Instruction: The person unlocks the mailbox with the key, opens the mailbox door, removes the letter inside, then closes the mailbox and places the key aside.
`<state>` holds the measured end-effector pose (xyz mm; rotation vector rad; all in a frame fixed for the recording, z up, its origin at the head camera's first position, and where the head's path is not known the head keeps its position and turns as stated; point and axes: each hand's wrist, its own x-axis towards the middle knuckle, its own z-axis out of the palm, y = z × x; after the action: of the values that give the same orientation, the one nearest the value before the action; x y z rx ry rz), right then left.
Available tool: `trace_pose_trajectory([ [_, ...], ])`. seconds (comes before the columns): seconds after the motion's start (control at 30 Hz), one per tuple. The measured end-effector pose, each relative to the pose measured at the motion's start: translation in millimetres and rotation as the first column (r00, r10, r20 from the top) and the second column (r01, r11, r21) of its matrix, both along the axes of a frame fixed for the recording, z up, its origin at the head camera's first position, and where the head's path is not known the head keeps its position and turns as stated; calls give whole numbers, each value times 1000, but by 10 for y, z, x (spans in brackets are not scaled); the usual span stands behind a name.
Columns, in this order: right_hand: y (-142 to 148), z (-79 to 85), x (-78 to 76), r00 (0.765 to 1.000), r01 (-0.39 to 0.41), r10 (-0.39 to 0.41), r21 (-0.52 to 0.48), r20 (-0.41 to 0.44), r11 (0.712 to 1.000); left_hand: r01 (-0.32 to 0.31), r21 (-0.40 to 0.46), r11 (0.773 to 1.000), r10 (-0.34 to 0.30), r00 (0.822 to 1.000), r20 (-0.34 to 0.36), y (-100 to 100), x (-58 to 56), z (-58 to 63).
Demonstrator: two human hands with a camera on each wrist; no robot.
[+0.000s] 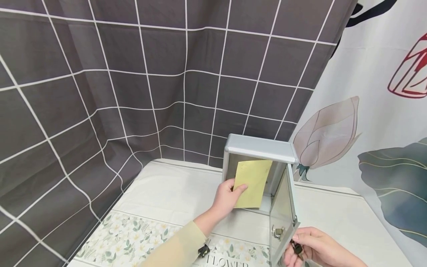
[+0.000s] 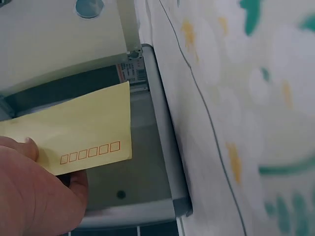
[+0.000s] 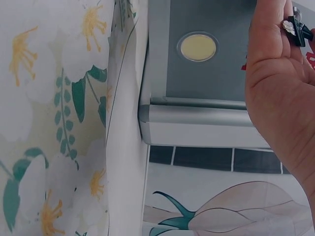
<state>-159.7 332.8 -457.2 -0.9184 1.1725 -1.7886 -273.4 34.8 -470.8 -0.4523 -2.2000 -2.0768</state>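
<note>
My left hand (image 1: 227,200) pinches a yellow envelope (image 1: 254,183) between thumb and fingers, holding it upright at the mouth of a grey metal mailbox (image 1: 261,144). A row of small red squares runs along the envelope (image 2: 93,128) in the left wrist view. The mailbox door (image 1: 283,207) is swung outward, with a lock (image 1: 277,233) on its inner side. At the door's outer edge, the fingers of my right hand (image 1: 320,246) are curled about a black-headed key (image 1: 296,247). Those fingers are partly out of frame in the right wrist view.
The mailbox stands on a white cloth (image 1: 180,185) with a floral band (image 1: 136,233). Behind hangs a dark gridded curtain (image 1: 166,89); a white fabric with plant prints (image 1: 333,129) hangs at right. A small black object (image 1: 203,251) lies beside my left sleeve.
</note>
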Motion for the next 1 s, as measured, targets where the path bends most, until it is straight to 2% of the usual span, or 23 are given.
trace_pose_trajectory([
  [0.53, 17, -24, -6, 1000, 4, -4, 8, 7, 1000, 28, 25, 999, -29, 999, 27, -445, 152, -9],
  [0.77, 18, -21, -6, 1000, 0, -1, 5, 11, 1000, 43, 8, 999, -43, 999, 24, -641, 178, -10],
  [1.0, 7, -38, -15, 1000, -12, 11, -19, -24, 1000, 37, 20, 999, -37, 998, 42, -801, 187, 12],
])
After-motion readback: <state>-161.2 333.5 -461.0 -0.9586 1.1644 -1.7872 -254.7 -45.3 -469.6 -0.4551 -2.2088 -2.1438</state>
